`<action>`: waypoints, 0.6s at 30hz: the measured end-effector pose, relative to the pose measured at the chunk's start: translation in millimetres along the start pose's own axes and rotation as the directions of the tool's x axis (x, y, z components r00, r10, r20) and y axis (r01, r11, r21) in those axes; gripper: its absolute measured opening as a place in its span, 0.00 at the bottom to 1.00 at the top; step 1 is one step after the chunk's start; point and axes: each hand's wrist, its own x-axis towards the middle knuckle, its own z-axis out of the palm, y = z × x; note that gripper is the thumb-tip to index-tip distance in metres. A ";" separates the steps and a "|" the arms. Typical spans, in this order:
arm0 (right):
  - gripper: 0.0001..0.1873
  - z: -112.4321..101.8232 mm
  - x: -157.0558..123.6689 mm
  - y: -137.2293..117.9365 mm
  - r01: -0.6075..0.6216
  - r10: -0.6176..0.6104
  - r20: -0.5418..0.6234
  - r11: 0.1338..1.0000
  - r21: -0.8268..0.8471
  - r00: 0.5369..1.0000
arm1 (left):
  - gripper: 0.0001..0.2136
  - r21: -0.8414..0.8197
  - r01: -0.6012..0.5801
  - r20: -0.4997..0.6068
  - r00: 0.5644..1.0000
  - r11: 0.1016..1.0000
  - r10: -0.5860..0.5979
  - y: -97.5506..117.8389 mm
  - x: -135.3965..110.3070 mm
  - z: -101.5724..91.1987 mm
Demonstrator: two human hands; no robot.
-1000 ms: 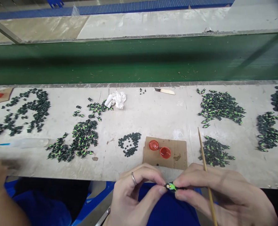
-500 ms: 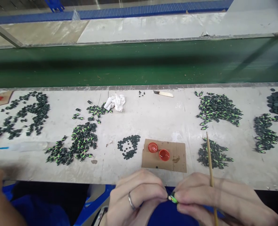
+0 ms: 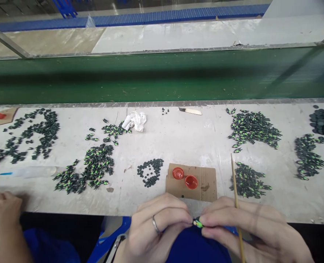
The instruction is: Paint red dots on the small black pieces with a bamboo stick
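Just past the table's near edge, both of my hands meet at a small black-and-green figure (image 3: 198, 222), partly hidden by the fingers. My left hand (image 3: 159, 223), with a ring on one finger, pinches its left end. Thumb and index finger of my right hand (image 3: 241, 226) grip its right end. A thin wooden stick (image 3: 235, 186) also rests in my right hand, pointing up and away. Beyond my hands lies a piece of cardboard (image 3: 210, 175) bearing two small red cups (image 3: 191, 182) with liquid in them.
Left of the cardboard are small dark discs (image 3: 151, 180). Piles of black-and-green figures lie right (image 3: 255, 129) and left (image 3: 98, 160). A crumpled white tissue (image 3: 136, 121), a brush (image 3: 191, 111) and a clear bottle (image 3: 33, 171) lie there too. Another person's hand (image 3: 5, 215) is at far left. A green belt (image 3: 162, 76) runs behind.
Both my hands have shifted slightly left and up with the figure, and the stick has swung left. The other person's hand has come further into view at the left edge.
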 end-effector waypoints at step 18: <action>0.17 -99.2 35.6 114.8 -0.571 0.310 -0.503 0.629 -0.527 0.806 | 0.05 0.369 0.290 -0.010 0.951 0.883 -0.308 -73.1 -36.2 5.6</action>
